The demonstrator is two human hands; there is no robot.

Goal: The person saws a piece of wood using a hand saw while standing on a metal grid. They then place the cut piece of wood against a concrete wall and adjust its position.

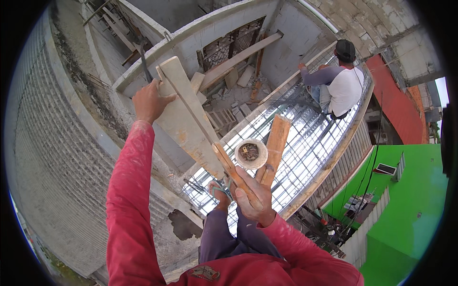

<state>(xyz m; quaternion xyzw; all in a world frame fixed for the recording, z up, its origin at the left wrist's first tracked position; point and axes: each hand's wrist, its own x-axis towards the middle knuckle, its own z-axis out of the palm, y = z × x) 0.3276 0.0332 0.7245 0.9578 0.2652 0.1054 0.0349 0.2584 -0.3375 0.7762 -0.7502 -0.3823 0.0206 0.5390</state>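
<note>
My left hand (150, 101) grips the upper edge of a long, pale, worn wooden board (183, 119), which slants down toward my feet. My right hand (253, 195) is closed around the lower part of a narrow wooden strip (226, 159) beside the board's lower end. Just beyond that hand is a wider orange-brown wood piece (278, 138); whether my fingers also hold it I cannot tell. Between the two wood pieces shows a round white bucket (238, 153) with small, dark, nail-like pieces inside. My sandalled foot (218, 191) is below the board.
A person in a dark cap (344, 88) crouches on the steel bar mesh (305, 143) over shiny sheeting. A wooden beam (243, 59) crosses the rubble-strewn room below. Corrugated roofing (62, 167) lies left; cables (369, 176) and a green wall (410, 190) are right, beyond the edge.
</note>
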